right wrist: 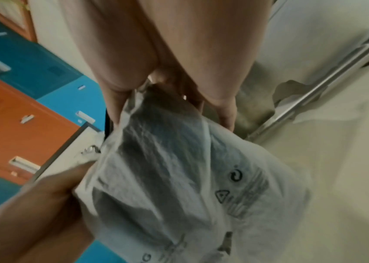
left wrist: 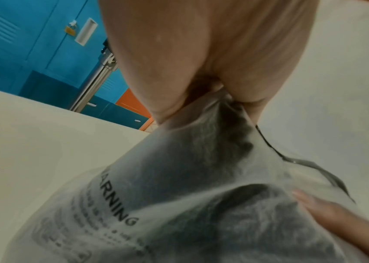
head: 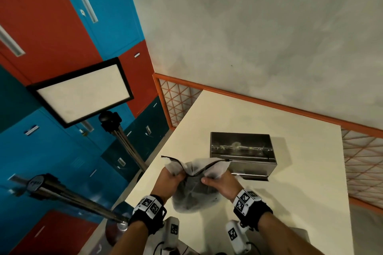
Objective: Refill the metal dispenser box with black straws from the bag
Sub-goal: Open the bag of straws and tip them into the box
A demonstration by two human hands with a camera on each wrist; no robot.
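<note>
A frosted plastic bag (head: 193,192) with a black zip strip along its mouth hangs above the cream table (head: 290,182), dark contents showing through it. My left hand (head: 172,179) pinches the left side of the mouth, and my right hand (head: 219,182) pinches the right side. The wrist views show the same bag (left wrist: 201,204) (right wrist: 190,178) bunched under my fingers, printed with warning text. Just beyond the bag stands the metal dispenser box (head: 242,151), a shiny rectangular case; its lower edge (right wrist: 314,92) appears in the right wrist view. No single straw can be made out.
An orange-framed mesh fence (head: 362,155) borders the table at the back and right. Left of the table stand a framed light panel (head: 83,91) on a tripod, a metal stand (head: 62,194), and red and blue lockers (head: 51,16). White devices with markers (head: 236,236) lie at the table's near edge.
</note>
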